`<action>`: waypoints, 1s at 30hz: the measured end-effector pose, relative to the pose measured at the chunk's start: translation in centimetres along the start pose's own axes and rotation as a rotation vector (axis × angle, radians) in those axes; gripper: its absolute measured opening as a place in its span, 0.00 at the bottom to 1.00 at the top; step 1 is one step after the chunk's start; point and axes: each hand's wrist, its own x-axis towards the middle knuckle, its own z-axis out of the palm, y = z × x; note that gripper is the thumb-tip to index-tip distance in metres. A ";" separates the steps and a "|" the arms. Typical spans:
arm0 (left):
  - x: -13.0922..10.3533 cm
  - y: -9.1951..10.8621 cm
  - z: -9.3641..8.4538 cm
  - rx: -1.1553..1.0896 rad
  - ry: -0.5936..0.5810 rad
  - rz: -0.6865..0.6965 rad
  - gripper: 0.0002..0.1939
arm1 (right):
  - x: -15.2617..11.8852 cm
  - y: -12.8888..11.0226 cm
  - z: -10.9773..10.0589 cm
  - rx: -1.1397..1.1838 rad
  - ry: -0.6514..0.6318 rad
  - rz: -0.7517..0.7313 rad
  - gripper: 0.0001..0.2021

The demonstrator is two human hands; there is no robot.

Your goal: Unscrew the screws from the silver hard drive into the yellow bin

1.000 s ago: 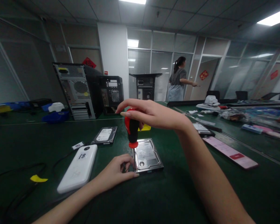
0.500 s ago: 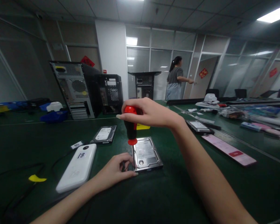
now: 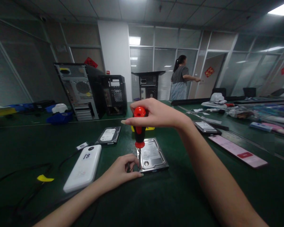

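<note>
A silver hard drive lies flat on the green table. My right hand is wrapped round the red and black handle of a screwdriver, which stands upright with its shaft down to the drive's near left corner. At that same corner my left hand has its curled fingers and thumb against the drive's left edge, close to the screwdriver's tip. A yellow object is partly hidden behind the handle.
Left of my hands are a second hard drive, a white device marked 18 and cables. Another drive and a pink phone lie to the right. Computer cases stand behind; a person is beyond the table.
The whole view has shifted slightly, moving things to the right in the picture. The screwdriver stands straighter, and its shaft now shows at the drive's corner. The far person's arm has moved slightly.
</note>
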 end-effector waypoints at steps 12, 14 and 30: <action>0.0 0.1 0.1 -0.001 0.005 -0.005 0.12 | 0.4 0.1 0.4 0.061 0.007 -0.050 0.19; -0.1 0.2 0.0 -0.002 0.009 -0.007 0.13 | 0.3 -0.2 0.4 0.038 0.018 0.007 0.21; -0.2 0.2 0.0 0.015 -0.001 -0.018 0.14 | 0.0 -0.5 0.0 0.214 -0.123 -0.033 0.18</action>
